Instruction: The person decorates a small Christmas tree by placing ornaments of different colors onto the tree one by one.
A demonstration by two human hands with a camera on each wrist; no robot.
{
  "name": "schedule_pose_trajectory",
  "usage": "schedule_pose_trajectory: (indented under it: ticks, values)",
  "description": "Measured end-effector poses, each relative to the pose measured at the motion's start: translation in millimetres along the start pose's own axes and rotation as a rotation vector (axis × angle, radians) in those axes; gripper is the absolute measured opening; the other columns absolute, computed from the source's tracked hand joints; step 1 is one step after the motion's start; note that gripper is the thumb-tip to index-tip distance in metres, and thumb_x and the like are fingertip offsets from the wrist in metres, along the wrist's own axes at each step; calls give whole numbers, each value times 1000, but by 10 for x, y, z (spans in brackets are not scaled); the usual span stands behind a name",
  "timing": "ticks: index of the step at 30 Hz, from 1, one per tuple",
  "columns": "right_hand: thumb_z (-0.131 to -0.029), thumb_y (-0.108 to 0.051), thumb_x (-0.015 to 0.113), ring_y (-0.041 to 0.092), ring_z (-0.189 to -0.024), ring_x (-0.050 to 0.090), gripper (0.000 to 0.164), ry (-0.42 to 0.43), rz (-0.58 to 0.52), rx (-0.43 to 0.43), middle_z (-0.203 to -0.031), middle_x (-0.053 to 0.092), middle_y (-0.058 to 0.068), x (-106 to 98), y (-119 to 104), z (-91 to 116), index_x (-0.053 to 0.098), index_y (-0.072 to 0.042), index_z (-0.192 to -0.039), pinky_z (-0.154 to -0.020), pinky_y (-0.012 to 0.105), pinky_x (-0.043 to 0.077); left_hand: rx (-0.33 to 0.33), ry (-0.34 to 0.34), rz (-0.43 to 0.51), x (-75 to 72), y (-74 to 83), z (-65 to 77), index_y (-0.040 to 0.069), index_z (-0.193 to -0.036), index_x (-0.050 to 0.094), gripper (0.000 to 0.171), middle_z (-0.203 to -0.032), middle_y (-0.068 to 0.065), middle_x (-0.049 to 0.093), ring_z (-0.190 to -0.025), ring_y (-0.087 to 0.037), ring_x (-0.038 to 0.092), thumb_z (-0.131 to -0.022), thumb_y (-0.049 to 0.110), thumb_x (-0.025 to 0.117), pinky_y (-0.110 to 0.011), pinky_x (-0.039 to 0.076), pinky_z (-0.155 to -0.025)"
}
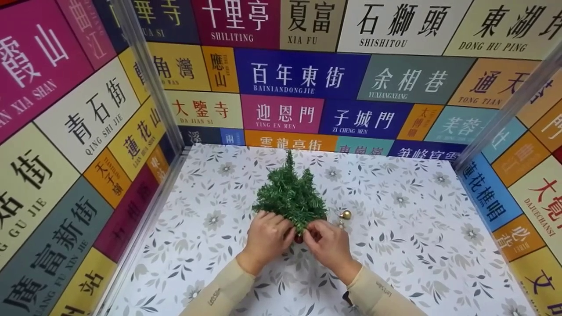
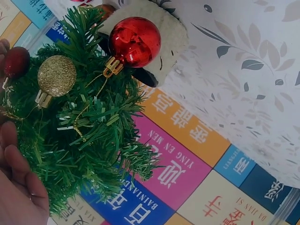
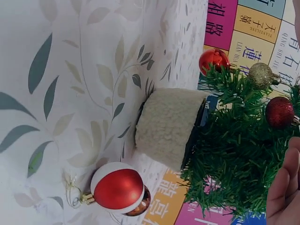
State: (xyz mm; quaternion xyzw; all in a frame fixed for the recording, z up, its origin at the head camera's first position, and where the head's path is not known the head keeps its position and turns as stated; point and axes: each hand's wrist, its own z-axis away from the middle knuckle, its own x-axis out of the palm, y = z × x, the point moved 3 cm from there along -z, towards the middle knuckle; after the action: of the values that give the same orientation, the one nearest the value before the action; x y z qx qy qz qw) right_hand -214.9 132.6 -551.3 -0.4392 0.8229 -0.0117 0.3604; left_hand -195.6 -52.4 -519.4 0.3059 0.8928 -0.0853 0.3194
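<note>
A small green artificial Christmas tree (image 1: 290, 193) stands in front of me. My left hand (image 1: 270, 235) and right hand (image 1: 329, 243) meet at its near lower branches, fingers curled. Between them shows a dark red glitter bauble (image 2: 16, 62); both hands seem to pinch its thin gold cord, with the fingertips partly hidden. A gold glitter bauble (image 2: 57, 75) and a shiny red bauble (image 2: 135, 42) hang beside it on gold cords. In the right wrist view, the tree's base has a cream fleecy cover (image 3: 168, 126).
On the floral-patterned tabletop (image 1: 210, 259), to the tree's right, lie a gold bauble (image 1: 346, 214) and a red-and-white bauble (image 3: 119, 187). Panels with coloured street signs (image 1: 303, 72) stand at the back and both sides.
</note>
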Motion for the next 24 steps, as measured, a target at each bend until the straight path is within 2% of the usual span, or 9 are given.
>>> schedule_pose_trajectory:
  ticks: [9, 15, 17, 19, 21, 24]
  values:
    - [-79, -15, 76, -3, -58, 54, 11, -10, 14, -40, -73, 61, -13, -11, -10, 0, 67, -20, -83, -48, 20, 45, -10, 12, 21, -40, 4, 28, 15, -78, 71, 14, -75, 2, 65, -67, -21, 59, -79, 29, 76, -37, 46, -63]
    - [-80, -15, 74, -2, -58, 53, 9, -5, 19, -47, -73, 60, -13, -14, -16, -22, 67, -19, -83, -48, 20, 45, -24, 70, 31, -69, -5, 0, 14, -87, 68, 24, -85, 0, 61, -75, -23, 56, -75, 33, 77, -38, 46, -65]
    - [-80, -15, 74, -2, -59, 54, 9, -7, 20, -45, -74, 61, -12, -24, -17, -27, 67, -19, -85, -48, 20, 46, -36, 94, 25, -76, -14, -9, 13, -96, 69, 33, -95, -4, 63, -84, -24, 59, -74, 35, 78, -39, 48, -71]
    - [-80, -15, 74, -1, -60, 55, 9, -5, 14, -46, -75, 62, -12, -36, -19, -30, 68, -18, -87, -49, 20, 46, -50, 111, 15, -80, -25, -13, 11, -109, 69, 47, -112, -8, 64, -100, -27, 60, -73, 40, 78, -42, 50, -83]
    - [-81, -15, 75, -2, -60, 56, 10, -4, 11, -46, -76, 63, -12, -51, -16, -25, 69, -17, -89, -49, 20, 47, -66, 118, 14, -85, -35, -16, 8, -122, 65, 61, -129, -12, 60, -117, -30, 56, -74, 44, 79, -45, 47, -95]
    - [-81, -16, 75, -2, -61, 55, 12, 1, 6, -50, -77, 63, -12, -74, -6, -8, 70, -17, -91, -49, 20, 47, -92, 111, 26, -96, -49, -23, 5, -133, 59, 76, -144, -15, 50, -133, -33, 45, -74, 49, 79, -48, 39, -106]
